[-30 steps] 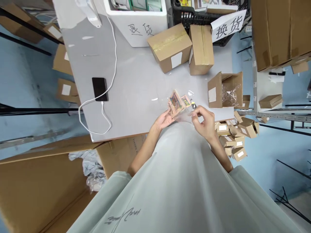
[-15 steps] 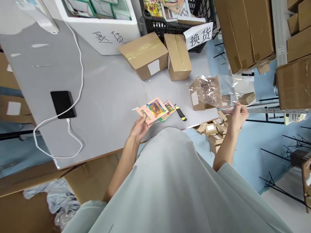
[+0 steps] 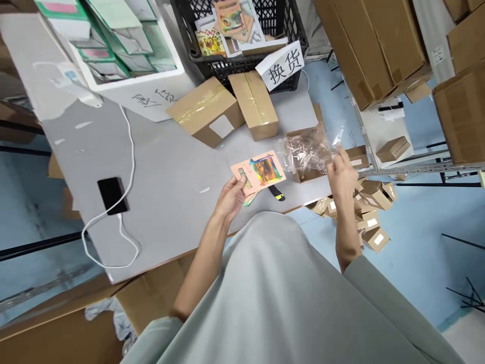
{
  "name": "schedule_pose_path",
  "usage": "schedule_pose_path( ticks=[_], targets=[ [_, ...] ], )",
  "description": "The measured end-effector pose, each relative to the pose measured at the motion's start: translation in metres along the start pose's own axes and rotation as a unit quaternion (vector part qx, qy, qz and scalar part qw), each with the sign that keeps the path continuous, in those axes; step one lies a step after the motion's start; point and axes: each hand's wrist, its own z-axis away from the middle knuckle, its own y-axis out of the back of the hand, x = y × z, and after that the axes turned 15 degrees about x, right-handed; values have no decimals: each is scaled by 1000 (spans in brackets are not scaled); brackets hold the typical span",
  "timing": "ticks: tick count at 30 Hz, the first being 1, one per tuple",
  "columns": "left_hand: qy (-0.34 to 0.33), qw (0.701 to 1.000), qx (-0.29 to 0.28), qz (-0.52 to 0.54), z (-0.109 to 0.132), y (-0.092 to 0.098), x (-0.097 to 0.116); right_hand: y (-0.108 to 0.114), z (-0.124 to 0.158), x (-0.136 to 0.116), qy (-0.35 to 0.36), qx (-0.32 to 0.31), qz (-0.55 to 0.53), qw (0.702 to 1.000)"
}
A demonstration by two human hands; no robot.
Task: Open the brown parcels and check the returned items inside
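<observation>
Between the thumb and fingers of my left hand (image 3: 232, 198) is a peach-coloured card (image 3: 258, 172) with a bright rainbow-edged picture. It is held above the table's front edge, partly over other cards lying beneath. A black and yellow box cutter (image 3: 277, 193) rests just right of the card. My right hand (image 3: 342, 174) pinches the edge of a crinkled clear plastic wrapper (image 3: 307, 151). The wrapper spreads over an open cardboard box (image 3: 303, 132) at the table's right end, and the inside of that box is mostly hidden.
Two taped cartons (image 3: 209, 112) stand at the back of the grey table (image 3: 166, 202). Behind them are a white foam box (image 3: 140, 96) and a black crate (image 3: 223, 63). A black device (image 3: 113, 195) with a white cable lies left. Small boxes (image 3: 373, 222) pile on the floor.
My right hand has moved left with the plastic wrapper, which now lies over the open box. The peach card is held over the other cards. The whole view has shifted.
</observation>
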Motion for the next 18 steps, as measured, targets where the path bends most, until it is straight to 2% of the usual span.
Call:
schedule_pose_path(
  ticks=[3,5,7,9,12,15,18],
  targets=[
    [-11,999,-25,-20,-4,-42,-7,-26,-14,-3,51,-142,69,986],
    [-21,999,-23,-29,-12,-66,-19,-48,-23,-6,79,-220,133,963],
    [-27,999,-17,-35,-19,-83,-32,-71,-32,-9,92,-308,178,930],
    [-21,999,-14,-34,-22,-92,-41,-90,-39,-12,90,-381,193,900],
    [1,1000,-3,-17,-21,-90,-43,-103,-45,-14,73,-428,198,879],
    [8,1000,24,-3,-13,-74,-33,-93,-44,-12,62,-443,208,870],
    [0,998,59,17,-2,-52,-20,-76,-39,-7,68,-386,186,901]
  ],
)
